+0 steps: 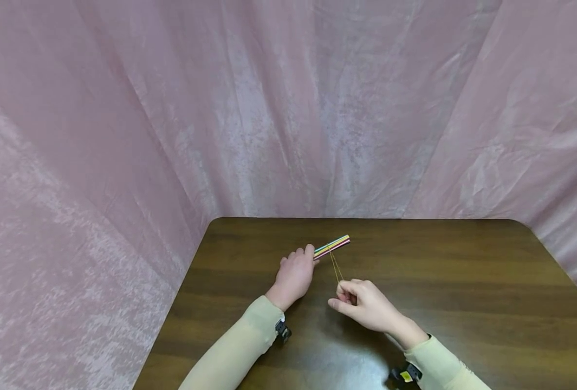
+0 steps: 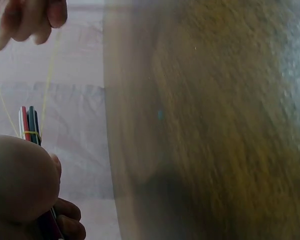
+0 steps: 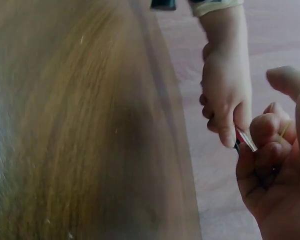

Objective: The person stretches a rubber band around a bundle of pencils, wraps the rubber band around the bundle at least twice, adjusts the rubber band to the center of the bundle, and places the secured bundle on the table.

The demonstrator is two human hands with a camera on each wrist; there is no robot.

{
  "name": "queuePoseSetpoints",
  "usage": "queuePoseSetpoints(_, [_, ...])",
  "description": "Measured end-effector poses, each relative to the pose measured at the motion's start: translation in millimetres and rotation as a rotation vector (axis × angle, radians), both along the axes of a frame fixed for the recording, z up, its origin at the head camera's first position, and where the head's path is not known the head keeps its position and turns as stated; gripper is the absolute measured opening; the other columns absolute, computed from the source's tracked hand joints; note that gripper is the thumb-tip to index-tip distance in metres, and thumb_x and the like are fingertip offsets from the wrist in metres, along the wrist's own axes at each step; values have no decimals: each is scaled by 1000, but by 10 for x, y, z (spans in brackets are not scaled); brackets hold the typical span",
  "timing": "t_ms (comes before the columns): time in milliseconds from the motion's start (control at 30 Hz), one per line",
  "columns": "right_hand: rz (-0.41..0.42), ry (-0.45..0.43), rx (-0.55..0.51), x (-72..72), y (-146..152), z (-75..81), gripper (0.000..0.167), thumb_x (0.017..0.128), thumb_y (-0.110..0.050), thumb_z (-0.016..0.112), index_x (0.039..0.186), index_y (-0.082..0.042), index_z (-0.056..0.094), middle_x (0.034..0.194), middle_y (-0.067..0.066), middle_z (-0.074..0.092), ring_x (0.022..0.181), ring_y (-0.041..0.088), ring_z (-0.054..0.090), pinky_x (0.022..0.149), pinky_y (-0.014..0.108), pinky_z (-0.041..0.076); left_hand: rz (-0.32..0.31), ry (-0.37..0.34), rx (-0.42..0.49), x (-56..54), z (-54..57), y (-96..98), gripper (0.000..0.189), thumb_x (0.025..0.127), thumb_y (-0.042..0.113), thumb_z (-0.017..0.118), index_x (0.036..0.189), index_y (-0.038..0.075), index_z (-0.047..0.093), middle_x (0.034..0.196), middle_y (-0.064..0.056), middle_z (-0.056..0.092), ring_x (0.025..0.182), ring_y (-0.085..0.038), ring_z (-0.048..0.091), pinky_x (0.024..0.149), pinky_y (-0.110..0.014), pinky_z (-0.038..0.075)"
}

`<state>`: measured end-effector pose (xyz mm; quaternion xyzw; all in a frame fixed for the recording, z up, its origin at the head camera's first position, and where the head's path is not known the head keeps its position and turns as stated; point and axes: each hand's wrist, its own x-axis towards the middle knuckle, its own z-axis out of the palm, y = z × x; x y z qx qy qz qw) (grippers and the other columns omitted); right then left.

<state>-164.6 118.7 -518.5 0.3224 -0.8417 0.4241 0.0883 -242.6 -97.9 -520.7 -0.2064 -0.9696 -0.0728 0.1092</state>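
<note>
My left hand [image 1: 296,276] grips a bundle of thin coloured sticks [image 1: 342,240], striped yellow, teal, white, dark and maroon, pointing up and right over the table. A thin yellow rubber band [image 1: 336,266] loops around the bundle just beyond the left fingers. From there it stretches in two strands to my right hand [image 1: 368,306], whose curled fingers hook it while the thumb stands apart. In the left wrist view, the band [image 2: 32,133] circles the stick ends close to the left thumb. The right wrist view shows the band [image 3: 284,130] across the curled fingers; most of the bundle is hidden.
Both hands are over a brown wooden table [image 1: 464,271] with rounded far corners. Pink velvety curtains [image 1: 278,108] hang behind it and along the sides. A small black device [image 1: 282,330] sits at the left cuff, another [image 1: 405,374] at the right.
</note>
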Motion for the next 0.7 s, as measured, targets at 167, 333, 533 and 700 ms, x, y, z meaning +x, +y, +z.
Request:
queuePoseSetpoints(167, [80,-41,-87,63,-75,6,36,97,-19,81,76,-26,51,67,-22,42,57,-6,38,52,17,33,-2,-52,48,-3,-10,-5,26,110,33,61,113,9,51,82,-4,57,69,-23,59,54,-36,38])
queuePoseSetpoints(333, [102,-29,-135,85,-145,25,34,96,-16,81,78,-25,53,68,-20,45,58,-6,40,52,16,33,-5,-79,81,-48,1,-31,25,111,33,58,113,9,50,81,-3,56,69,-23,59,55,-37,40])
queuePoseSetpoints(533, [138,35,-118,59,-189,7,25,95,-12,80,88,-25,59,76,-17,52,64,-2,48,54,18,40,20,-29,115,-85,9,-88,26,110,31,60,112,8,50,82,-6,59,73,-29,65,56,-40,43])
queuePoseSetpoints(700, [115,29,-175,51,-260,18,24,95,-9,77,89,-25,61,74,-16,53,62,-1,47,54,18,40,45,-27,156,-124,35,-127,26,110,30,61,111,7,49,82,-7,59,74,-31,66,57,-42,45])
